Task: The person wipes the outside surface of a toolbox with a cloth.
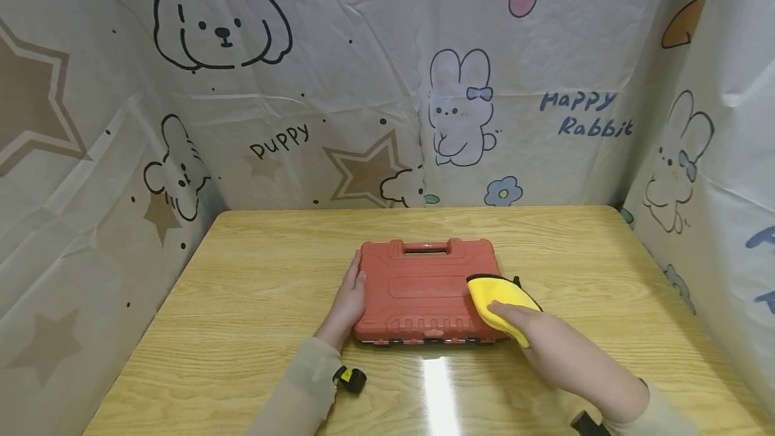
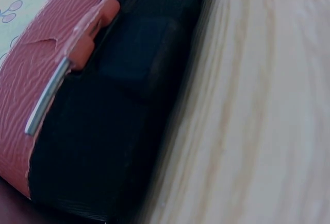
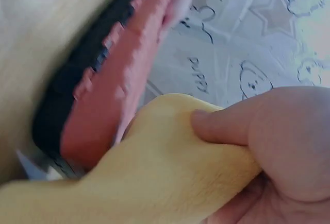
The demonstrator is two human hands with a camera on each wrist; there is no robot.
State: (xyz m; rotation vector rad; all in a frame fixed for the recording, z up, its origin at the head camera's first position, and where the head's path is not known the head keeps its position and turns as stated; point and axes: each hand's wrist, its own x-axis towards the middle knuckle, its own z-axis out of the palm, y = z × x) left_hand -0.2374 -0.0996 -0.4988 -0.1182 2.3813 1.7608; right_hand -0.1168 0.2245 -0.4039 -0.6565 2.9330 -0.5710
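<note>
A red plastic carrying case (image 1: pixel 432 288) lies flat on the table, its handle toward the back and its latches toward the person. In the left wrist view its black lower half (image 2: pixel 118 105) shows below the red lid. My left hand (image 1: pixel 350 298) holds the case's left side, thumb along the edge. A yellow cloth (image 1: pixel 499 298) with a dark border is bunched in my right hand (image 1: pixel 545 338), over the lid's right side. From the right wrist, the thumb (image 3: pixel 227 126) presses on the cloth; the other fingers are mostly hidden under it.
The wooden table (image 1: pixel 260 268) extends around the case on all sides. Printed curtains (image 1: pixel 363 86) hang behind it and on the left and right. Small dark devices (image 1: pixel 351 379) are strapped to both wrists.
</note>
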